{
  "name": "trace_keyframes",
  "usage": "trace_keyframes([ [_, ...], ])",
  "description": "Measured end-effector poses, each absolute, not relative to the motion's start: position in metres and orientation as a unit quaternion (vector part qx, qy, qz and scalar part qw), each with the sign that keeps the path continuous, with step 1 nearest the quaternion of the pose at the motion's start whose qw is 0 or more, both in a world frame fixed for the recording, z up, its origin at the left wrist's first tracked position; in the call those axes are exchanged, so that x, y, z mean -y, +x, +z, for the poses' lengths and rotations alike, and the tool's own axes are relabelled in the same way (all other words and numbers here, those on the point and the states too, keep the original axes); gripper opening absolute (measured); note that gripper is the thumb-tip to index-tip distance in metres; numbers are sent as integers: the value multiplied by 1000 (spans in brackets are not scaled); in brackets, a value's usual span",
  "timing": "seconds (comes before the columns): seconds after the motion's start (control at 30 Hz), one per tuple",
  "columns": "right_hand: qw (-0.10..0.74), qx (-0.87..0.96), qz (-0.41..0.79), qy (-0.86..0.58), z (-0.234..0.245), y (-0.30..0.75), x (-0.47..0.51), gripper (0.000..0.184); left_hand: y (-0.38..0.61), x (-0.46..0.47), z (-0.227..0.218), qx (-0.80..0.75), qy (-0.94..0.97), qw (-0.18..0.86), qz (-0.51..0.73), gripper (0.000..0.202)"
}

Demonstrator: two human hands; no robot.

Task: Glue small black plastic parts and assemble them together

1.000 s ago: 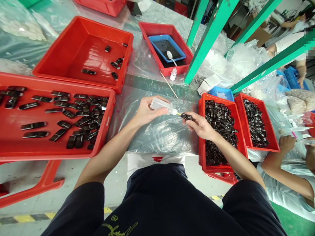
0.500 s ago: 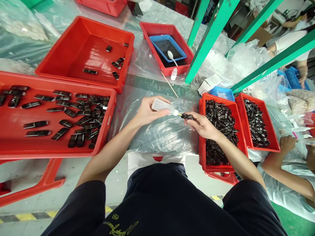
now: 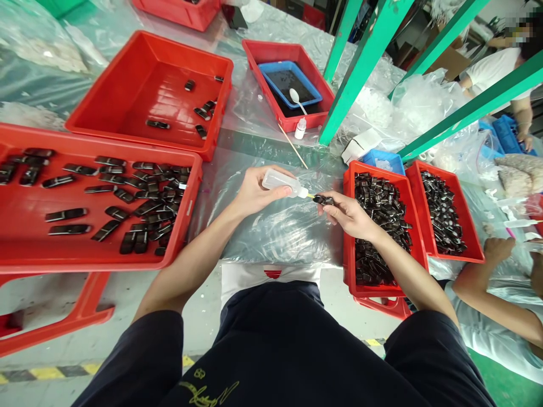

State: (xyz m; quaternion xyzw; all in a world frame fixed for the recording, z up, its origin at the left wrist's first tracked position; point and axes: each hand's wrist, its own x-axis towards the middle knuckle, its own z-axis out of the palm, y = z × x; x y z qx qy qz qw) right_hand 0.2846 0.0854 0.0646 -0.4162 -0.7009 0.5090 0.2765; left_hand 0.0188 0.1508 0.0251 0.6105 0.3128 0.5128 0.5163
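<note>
Pinching a small black part (image 3: 323,200), the right hand (image 3: 345,216) holds it over the surface (image 3: 271,240), at or just beside the yellow tip (image 3: 311,196) of a squeeze bottle (image 3: 278,180) gripped by the left hand (image 3: 254,193). Dispensing onto it seems the step in hand; the next move likely calls for steady aim. A red bin (image 3: 348,249) of similar parts (image 3: 382,215) stands nearby.
</note>
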Motion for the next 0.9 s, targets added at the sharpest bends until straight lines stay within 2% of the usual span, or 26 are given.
trace_keyframes([
  [0.57, 268, 706, 496, -428, 66, 285, -85, 44, 15, -144, 27, -316, 666, 445, 509, 46],
  [0.9, 258, 710, 487, -437, 65, 285, -86, 44, 15, -142, 31, -334, 668, 440, 498, 44],
])
